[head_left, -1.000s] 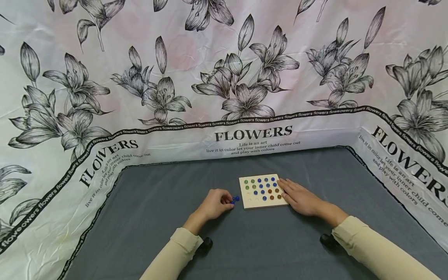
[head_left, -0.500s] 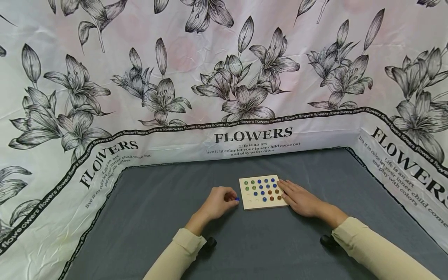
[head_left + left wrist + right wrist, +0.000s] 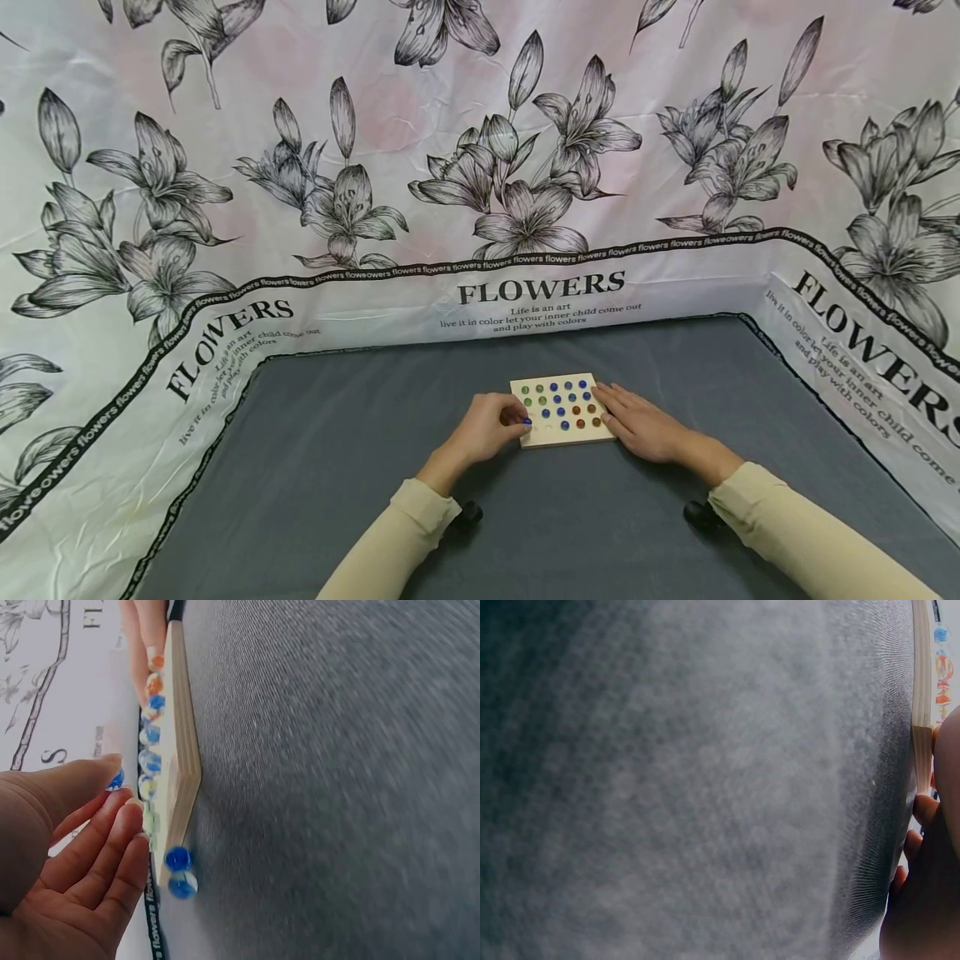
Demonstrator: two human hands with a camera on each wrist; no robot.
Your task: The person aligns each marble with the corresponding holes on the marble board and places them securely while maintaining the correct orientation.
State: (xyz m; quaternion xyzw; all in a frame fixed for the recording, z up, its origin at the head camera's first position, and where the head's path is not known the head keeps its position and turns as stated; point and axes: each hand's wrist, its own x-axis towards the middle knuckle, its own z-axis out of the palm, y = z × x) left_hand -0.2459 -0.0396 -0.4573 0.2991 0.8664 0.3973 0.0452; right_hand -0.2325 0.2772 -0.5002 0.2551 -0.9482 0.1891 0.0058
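Observation:
My left hand pinches a blue marble between thumb and fingertips, over the left edge of a pale wooden board. Rows of shallow hollows in the board hold green marbles, blue marbles and orange-brown marbles. A few hollows near its front left corner are bare. My right hand rests along the board's right edge with its fingers extended. In the left wrist view, one loose blue marble and another blue marble lie together beside the board; the left hand hides them in the head view.
A grey cloth covers the table under the board. Behind and at the sides stands a white curtain printed with flowers and lettering. Dark devices show beneath the left wrist and right wrist.
The left hand has picked up a blue marble from beside the board and carried it right, over the board's left edge. The right hand has stayed in place.

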